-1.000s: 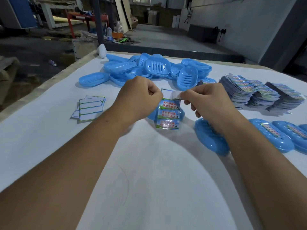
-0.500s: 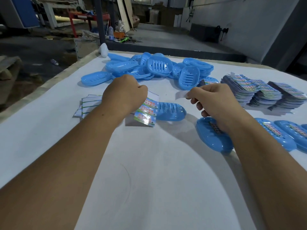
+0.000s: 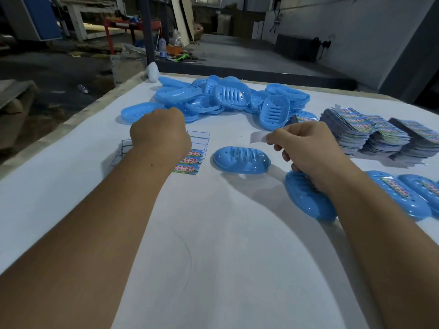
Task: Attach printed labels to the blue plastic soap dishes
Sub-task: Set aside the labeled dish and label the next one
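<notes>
The right hand (image 3: 308, 153) pinches a small white peeled label strip (image 3: 259, 138) between thumb and fingertip, held in the air just above and beside a lone blue oval plastic soap dish (image 3: 241, 160) lying on the white table cover (image 3: 213, 233). The left hand (image 3: 160, 136), fingers curled, presses a printed sheet of colourful labels (image 3: 190, 162) down onto a stack of used backing sheets (image 3: 202, 138); whether it grips the sheet I cannot tell. The hands are well apart. The step in hand looks like carrying a freshly peeled label to a dish. Next, I judge, the label must be lowered flat onto the lone dish and smoothed. Unlabelled blue dishes (image 3: 232, 96) lie heaped beyond; stacked label sheets (image 3: 356, 129) sit at right.
</notes>
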A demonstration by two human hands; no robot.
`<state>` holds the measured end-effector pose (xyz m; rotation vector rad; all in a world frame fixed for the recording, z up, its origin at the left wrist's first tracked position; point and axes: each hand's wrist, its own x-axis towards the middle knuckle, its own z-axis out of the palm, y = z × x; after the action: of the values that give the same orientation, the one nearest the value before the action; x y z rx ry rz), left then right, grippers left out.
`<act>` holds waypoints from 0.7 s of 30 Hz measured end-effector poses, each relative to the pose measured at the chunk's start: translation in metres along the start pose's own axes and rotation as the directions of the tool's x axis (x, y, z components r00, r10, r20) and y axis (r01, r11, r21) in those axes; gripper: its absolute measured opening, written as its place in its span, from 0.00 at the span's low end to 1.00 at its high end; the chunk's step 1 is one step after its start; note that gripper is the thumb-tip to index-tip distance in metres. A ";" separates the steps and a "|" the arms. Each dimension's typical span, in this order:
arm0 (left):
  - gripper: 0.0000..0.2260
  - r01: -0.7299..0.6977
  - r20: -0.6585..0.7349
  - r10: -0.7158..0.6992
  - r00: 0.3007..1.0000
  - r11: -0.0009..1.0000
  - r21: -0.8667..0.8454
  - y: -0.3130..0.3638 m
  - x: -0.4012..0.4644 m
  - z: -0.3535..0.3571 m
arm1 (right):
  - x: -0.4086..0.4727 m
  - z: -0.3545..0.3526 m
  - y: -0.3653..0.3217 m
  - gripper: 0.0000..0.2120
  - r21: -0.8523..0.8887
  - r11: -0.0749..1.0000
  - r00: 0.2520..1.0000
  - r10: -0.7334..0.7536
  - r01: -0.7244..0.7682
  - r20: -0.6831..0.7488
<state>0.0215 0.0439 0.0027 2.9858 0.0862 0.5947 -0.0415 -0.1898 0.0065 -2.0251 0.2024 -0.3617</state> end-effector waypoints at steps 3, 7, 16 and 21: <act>0.06 -0.044 0.010 0.051 0.999 0.925 -0.378 0.015 -0.007 -0.007 | 0.000 0.001 0.001 0.10 -0.061 0.997 0.999 -0.045 0.045 -0.012; 0.08 -0.071 0.083 0.217 0.973 0.619 -0.782 0.040 -0.024 -0.013 | 0.000 0.003 0.000 0.10 -0.087 0.991 0.994 -0.105 0.102 -0.034; 0.06 -0.108 0.052 0.341 0.939 0.435 -0.894 0.058 -0.039 -0.003 | -0.003 0.005 -0.003 0.06 -0.074 0.981 0.983 -0.180 0.179 -0.015; 0.06 -0.037 0.106 0.319 0.942 0.410 -0.912 0.057 -0.038 -0.005 | -0.004 0.003 -0.002 0.07 -0.056 0.980 0.981 -0.193 0.193 0.017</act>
<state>-0.0137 -0.0147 -0.0014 1.9342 -0.4554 0.1232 -0.0439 -0.1847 0.0066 -2.1094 0.0086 -0.4706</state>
